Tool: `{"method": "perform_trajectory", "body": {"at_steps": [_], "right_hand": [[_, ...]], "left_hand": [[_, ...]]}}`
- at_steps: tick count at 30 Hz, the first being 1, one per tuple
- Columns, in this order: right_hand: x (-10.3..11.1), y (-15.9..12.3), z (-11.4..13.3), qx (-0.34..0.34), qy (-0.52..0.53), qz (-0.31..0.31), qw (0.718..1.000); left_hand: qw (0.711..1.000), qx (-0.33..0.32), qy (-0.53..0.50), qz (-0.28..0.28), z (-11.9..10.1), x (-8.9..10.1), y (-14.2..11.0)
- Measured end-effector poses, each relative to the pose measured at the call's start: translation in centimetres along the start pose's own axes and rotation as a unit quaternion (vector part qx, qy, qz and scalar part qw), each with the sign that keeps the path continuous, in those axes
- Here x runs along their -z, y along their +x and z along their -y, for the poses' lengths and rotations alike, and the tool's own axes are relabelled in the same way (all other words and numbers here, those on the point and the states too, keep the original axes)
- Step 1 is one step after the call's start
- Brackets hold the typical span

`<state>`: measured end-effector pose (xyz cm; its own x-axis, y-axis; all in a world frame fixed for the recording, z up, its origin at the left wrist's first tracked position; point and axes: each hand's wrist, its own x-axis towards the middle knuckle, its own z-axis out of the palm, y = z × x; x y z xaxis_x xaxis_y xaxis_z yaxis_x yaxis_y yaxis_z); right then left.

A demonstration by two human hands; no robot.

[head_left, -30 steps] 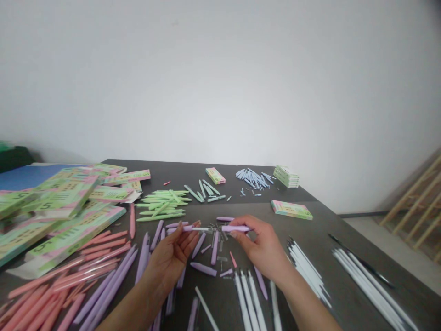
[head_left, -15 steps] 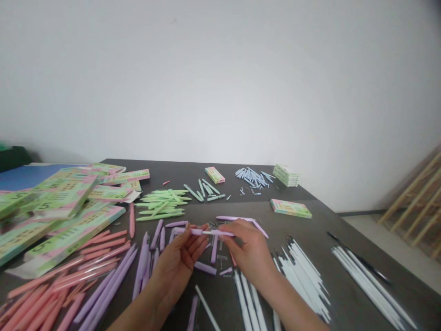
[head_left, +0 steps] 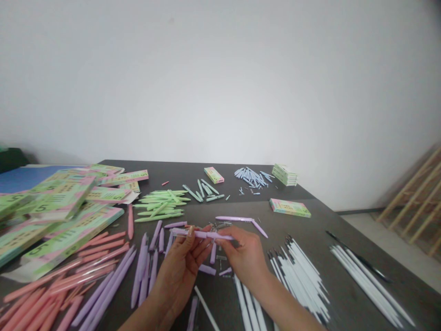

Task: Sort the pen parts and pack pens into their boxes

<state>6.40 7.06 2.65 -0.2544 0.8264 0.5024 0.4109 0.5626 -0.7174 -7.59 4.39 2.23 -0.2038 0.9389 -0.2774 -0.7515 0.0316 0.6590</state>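
Both hands hold a purple pen (head_left: pixel 201 234) level above the dark table. My left hand (head_left: pixel 188 253) pinches its barrel between thumb and fingers, palm partly turned up. The fingers of my right hand (head_left: pixel 241 250) close on the pen's pointed front piece (head_left: pixel 222 236). The two purple parts sit almost end to end, with only a thin seam between them. Beneath and around the hands lie purple pen parts (head_left: pixel 207 270) and small clear bits. A lone white refill (head_left: pixel 206 309) lies just below my left hand.
White refills (head_left: pixel 303 276) lie at right, with more (head_left: pixel 370 285) farther right beside a black pen (head_left: pixel 358 257). Left are pink pen parts (head_left: pixel 37 303) and piled printed boxes (head_left: pixel 69 197). Green pens (head_left: pixel 161 204), blue parts (head_left: pixel 251 177) and stacked boxes (head_left: pixel 285 175) lie farther back.
The right hand has brought the front piece leftward against the barrel. The white refill that showed between the two purple parts is now covered.
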Motion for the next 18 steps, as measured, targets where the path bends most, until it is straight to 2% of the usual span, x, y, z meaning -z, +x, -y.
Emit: {"method": "perform_trajectory", "body": {"at_steps": [5, 8, 13, 16, 18], "right_hand": [[-0.4, -0.32, 0.24, 0.019, -0.008, 0.003, 1.0], [-0.39, -0.27, 0.33, -0.014, -0.002, 0.014, 1.0], [-0.17, 0.15, 0.47, -0.098, 0.003, 0.071, 0.993], [-0.19, 0.24, 0.54, -0.1, 0.01, 0.063, 0.993], [-0.33, 0.21, 0.47, -0.097, 0.06, 0.057, 0.992]], "left_hand": [[1.0, -0.004, -0.001, 0.013, 0.0, -0.06, 0.08], [1.0, -0.008, 0.012, 0.016, 0.0, -0.04, -0.04], [0.999, -0.011, 0.039, 0.029, -0.1, -0.17, -0.39], [0.998, -0.022, 0.048, 0.023, -0.2, -0.13, -0.3], [0.998, -0.035, 0.052, 0.015, -0.3, -0.06, -0.1]]}}
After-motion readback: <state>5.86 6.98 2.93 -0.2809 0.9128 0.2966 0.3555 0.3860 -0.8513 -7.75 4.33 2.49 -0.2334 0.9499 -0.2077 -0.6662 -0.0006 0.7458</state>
